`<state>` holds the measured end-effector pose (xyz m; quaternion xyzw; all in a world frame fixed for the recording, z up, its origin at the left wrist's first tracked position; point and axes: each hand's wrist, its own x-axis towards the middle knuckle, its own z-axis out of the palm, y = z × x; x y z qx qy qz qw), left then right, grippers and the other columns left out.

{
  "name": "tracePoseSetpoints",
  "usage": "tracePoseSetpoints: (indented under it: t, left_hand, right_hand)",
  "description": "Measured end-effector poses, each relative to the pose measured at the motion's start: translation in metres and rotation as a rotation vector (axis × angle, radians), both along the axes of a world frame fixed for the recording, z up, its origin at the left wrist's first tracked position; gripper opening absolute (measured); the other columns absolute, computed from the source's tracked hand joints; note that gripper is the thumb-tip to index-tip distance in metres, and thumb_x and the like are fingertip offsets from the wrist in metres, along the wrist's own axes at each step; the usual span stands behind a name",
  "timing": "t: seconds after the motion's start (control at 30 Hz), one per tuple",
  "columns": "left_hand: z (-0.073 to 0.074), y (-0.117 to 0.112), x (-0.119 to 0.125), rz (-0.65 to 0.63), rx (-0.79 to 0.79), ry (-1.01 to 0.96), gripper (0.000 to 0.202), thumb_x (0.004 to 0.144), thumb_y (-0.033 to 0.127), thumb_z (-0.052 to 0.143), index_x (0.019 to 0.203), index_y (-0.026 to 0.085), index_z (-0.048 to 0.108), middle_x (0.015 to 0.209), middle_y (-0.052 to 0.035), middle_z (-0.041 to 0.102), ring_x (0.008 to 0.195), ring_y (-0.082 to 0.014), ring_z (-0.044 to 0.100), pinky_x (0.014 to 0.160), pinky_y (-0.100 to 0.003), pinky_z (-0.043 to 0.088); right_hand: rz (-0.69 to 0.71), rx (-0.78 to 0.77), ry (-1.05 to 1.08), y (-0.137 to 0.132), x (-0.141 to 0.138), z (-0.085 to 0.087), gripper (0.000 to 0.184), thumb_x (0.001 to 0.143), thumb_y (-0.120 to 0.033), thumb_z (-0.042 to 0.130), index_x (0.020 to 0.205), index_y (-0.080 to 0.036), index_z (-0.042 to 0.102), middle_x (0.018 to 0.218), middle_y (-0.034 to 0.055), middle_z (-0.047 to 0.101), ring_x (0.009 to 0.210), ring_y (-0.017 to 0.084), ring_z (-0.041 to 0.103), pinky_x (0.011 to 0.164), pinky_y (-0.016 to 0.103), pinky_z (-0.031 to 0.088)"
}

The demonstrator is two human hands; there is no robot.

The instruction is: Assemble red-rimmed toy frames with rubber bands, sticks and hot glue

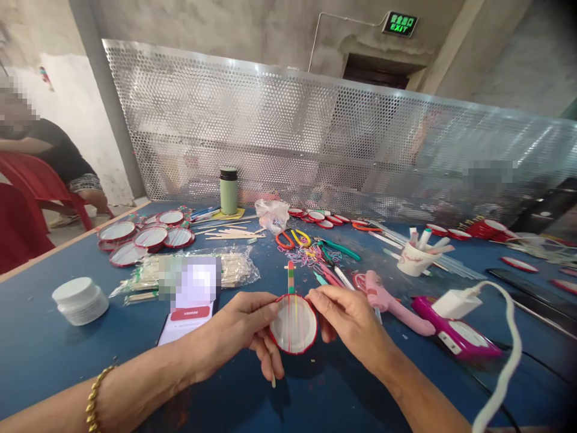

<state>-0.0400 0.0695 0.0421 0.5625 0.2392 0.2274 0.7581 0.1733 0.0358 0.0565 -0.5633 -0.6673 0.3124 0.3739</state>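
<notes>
Between my hands is a small toy stringed instrument (295, 328), with a round pale face, a red rim and thin strings across it. Its short striped stick neck (291, 279) points away from me. My left hand (256, 328) is closed on the left rim, thumb on top. A thin pale stick end (273, 380) pokes out below its curled fingers. Pinching the upper right rim is my right hand (345, 319). Under my left wrist lies a lit phone (189, 322), and a pink glue gun (392, 307) is just right of my right hand.
A white jar (81, 300), bagged sticks (234, 267) and red-rimmed discs (151, 237) occupy the left. Pliers (340, 248), a cup of pens (415, 258) and a purple power strip (460, 331) with a white cable lie right. Behind stand a green bottle (229, 192) and perforated metal screen (270, 120).
</notes>
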Motion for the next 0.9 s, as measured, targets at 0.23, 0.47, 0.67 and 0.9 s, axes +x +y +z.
tracePoseSetpoints:
  t: [0.23,0.47,0.67,0.9]
  left_hand:
    - [-0.002,0.000,0.001,0.037,0.032,-0.002,0.040,0.094,0.049,0.048,0.096,0.010,0.059,0.063,-0.0082,0.064,0.053,-0.0165,0.066,0.051,-0.024,0.051]
    - [0.000,-0.001,0.002,0.046,0.039,-0.011,0.040,0.093,0.049,0.050,0.096,0.010,0.058,0.064,-0.0079,0.064,0.053,-0.0171,0.067,0.050,-0.024,0.052]
    - [0.000,0.002,0.000,0.052,0.063,-0.020,0.038,0.093,0.048,0.050,0.097,0.010,0.056,0.061,-0.0070,0.065,0.051,-0.0171,0.067,0.048,-0.023,0.052]
    - [0.004,0.004,-0.008,0.041,0.144,-0.057,0.032,0.094,0.041,0.053,0.098,0.009,0.057,0.062,-0.0080,0.067,0.054,-0.0174,0.068,0.052,-0.024,0.053]
  right_hand:
    - [0.037,-0.018,0.099,-0.002,-0.001,0.001,0.040,0.089,-0.055,0.055,0.080,-0.019,0.068,0.057,-0.0019,0.054,0.046,0.011,0.053,0.045,0.022,0.039]
    - [0.037,-0.031,0.086,-0.002,-0.001,0.001,0.039,0.090,-0.054,0.054,0.081,-0.019,0.067,0.055,-0.0031,0.052,0.045,0.010,0.052,0.045,0.021,0.036]
    - [0.024,-0.019,0.062,0.000,-0.002,0.003,0.040,0.090,-0.055,0.054,0.082,-0.018,0.066,0.053,-0.0031,0.053,0.044,0.011,0.052,0.045,0.022,0.037]
    - [0.003,0.170,0.026,0.003,-0.006,0.009,0.036,0.086,-0.053,0.062,0.073,-0.019,0.067,0.052,-0.0022,0.057,0.044,0.012,0.053,0.047,0.024,0.041]
